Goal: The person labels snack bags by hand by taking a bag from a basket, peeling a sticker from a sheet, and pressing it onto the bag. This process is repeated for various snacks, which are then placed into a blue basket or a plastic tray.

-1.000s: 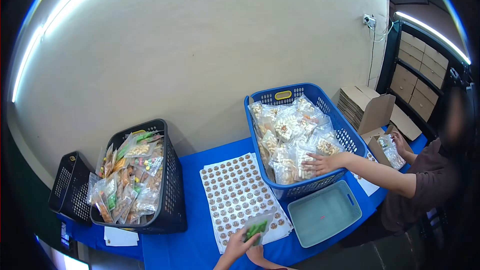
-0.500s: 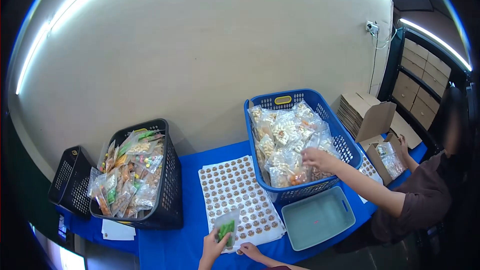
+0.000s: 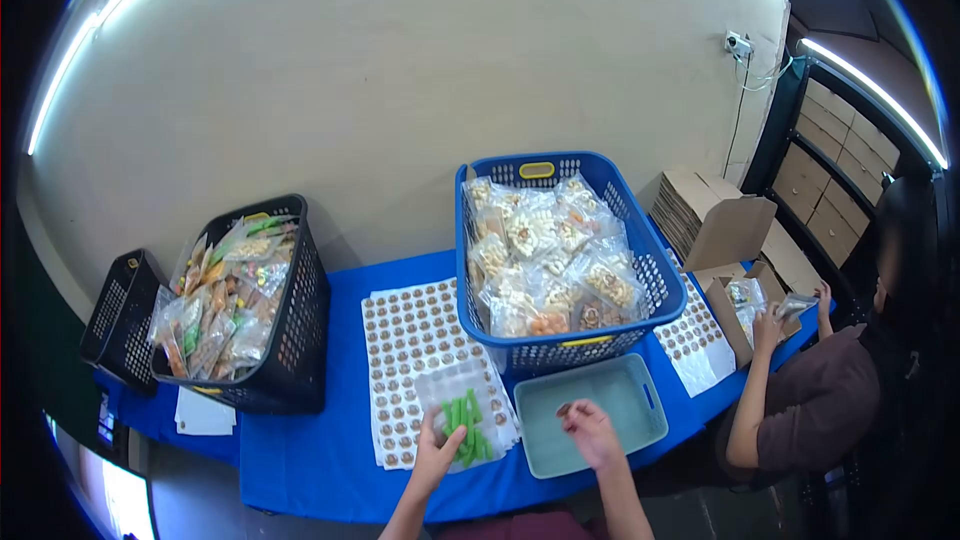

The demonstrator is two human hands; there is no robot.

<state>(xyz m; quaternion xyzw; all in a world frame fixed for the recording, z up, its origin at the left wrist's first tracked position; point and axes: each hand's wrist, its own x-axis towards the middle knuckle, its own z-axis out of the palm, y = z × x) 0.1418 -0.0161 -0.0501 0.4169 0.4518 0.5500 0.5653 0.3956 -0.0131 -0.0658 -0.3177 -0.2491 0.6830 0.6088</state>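
My left hand (image 3: 434, 455) is closed on the edge of a clear bag (image 3: 462, 416) with green stick-shaped pieces in its lower part. The bag lies over the lower right of a stack of sheets of round brown stickers (image 3: 405, 360). Above the green-grey tray (image 3: 545, 450), my right hand (image 3: 594, 438) pinches a small round brown sticker (image 3: 564, 409) at its fingertips.
A blue basket (image 3: 640, 312) of clear snack bags stands behind the tray. Black baskets (image 3: 300, 340) (image 3: 115, 325) are at left, one full of mixed bags. At right, a co-worker (image 3: 820, 390) handles a bag over a cardboard box (image 3: 724, 315).
My right hand has risen from the sheet and moved right over the tray with a sticker. The green bag now lies flatter. The co-worker's hand has left the blue basket for the box.
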